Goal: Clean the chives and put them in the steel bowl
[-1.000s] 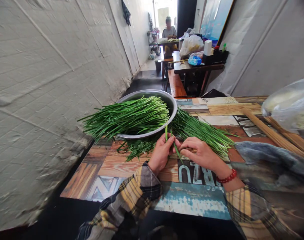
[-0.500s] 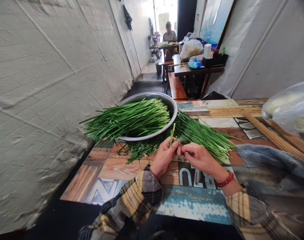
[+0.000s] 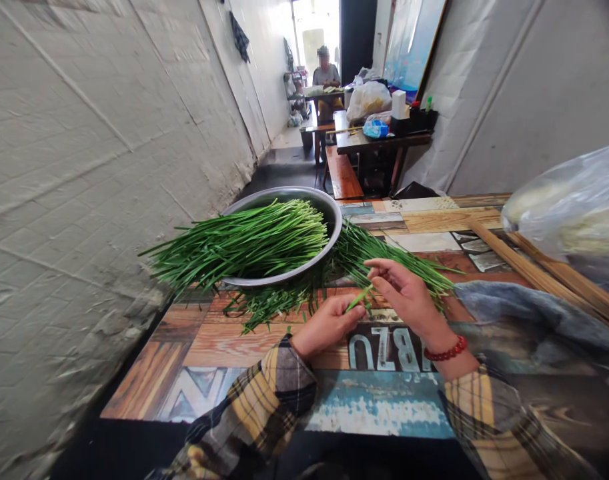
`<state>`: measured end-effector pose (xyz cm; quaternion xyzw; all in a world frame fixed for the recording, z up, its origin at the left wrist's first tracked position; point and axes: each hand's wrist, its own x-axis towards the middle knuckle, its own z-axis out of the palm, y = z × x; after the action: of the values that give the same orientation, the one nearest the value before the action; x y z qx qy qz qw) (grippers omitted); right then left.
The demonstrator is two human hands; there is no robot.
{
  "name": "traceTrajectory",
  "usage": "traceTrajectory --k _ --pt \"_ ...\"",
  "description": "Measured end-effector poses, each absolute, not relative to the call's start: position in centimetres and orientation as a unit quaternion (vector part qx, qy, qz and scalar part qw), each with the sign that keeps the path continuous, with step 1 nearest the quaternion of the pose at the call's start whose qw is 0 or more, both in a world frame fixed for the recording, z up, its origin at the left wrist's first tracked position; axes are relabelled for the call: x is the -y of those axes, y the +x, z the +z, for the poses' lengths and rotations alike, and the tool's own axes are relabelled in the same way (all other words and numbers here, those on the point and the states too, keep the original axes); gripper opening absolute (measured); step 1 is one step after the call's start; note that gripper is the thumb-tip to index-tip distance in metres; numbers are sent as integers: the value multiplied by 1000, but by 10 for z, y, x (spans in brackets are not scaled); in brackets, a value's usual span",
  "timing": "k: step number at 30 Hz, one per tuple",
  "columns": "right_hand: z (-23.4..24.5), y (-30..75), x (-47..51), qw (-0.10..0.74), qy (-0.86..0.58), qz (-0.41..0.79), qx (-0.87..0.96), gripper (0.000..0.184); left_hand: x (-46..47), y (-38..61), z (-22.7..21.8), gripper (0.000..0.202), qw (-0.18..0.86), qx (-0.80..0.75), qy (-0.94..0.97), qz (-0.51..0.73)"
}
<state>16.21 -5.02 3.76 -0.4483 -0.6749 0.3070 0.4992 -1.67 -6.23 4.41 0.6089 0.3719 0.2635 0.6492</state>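
Observation:
My left hand (image 3: 329, 325) is closed around a short piece of garlic chives (image 3: 358, 299), its pale green end pointing up and to the right. My right hand (image 3: 409, 300), with a red bead bracelet (image 3: 447, 349) at the wrist, hovers just past that end, thumb and fingers apart. Whether a fingertip touches the stalk I cannot tell. Beyond the hands, a metal bowl (image 3: 334, 237) holds a thick bundle of garlic chives (image 3: 249, 237), leaves hanging over its left rim. Another pile of chives (image 3: 357, 245) lies right of the bowl, partly behind my right hand.
Leafy scraps (image 3: 264, 307) lie before the bowl on the patterned table (image 3: 264, 343). A grey cloth (image 3: 509, 310), wooden strips (image 3: 529, 267) and a plastic bag (image 3: 574, 207) occupy the right side. A wall (image 3: 59, 200) runs along the left. A person (image 3: 327, 73) sits far back.
My right hand has come away from the left fingers and opened. The left hand has lowered, tipping the chives from upright to slanting right. The view has shifted slightly to the right.

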Motion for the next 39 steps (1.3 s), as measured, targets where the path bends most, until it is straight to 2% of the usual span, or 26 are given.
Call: traceTrajectory --k 3,9,15,19,21,29,33,35,37,39 --pt "37 164 49 493 -455 308 675 17 62 -17 45 39 631 -384 614 280" --pt "29 170 45 508 -469 363 624 19 57 -20 41 42 588 -401 607 353" --pt "34 173 47 443 -427 243 750 12 56 -21 36 36 582 -420 575 392" --pt "36 168 49 413 -402 177 798 15 56 -20 36 36 566 -412 594 397" --pt "36 164 49 431 -413 190 780 16 55 -20 36 37 549 -419 606 395" --pt "26 167 44 551 -468 379 577 21 56 -19 33 35 478 -442 666 364" --pt "24 190 34 647 -498 361 451 20 57 -19 32 35 449 -460 669 373" --pt "29 197 34 666 -489 343 447 19 57 -20 34 35 444 -462 666 382" --pt "37 197 39 626 -479 349 506 20 58 -21 37 36 435 -464 667 387" --pt "45 194 44 523 -458 367 618 20 58 -22 40 38 428 -462 670 392"
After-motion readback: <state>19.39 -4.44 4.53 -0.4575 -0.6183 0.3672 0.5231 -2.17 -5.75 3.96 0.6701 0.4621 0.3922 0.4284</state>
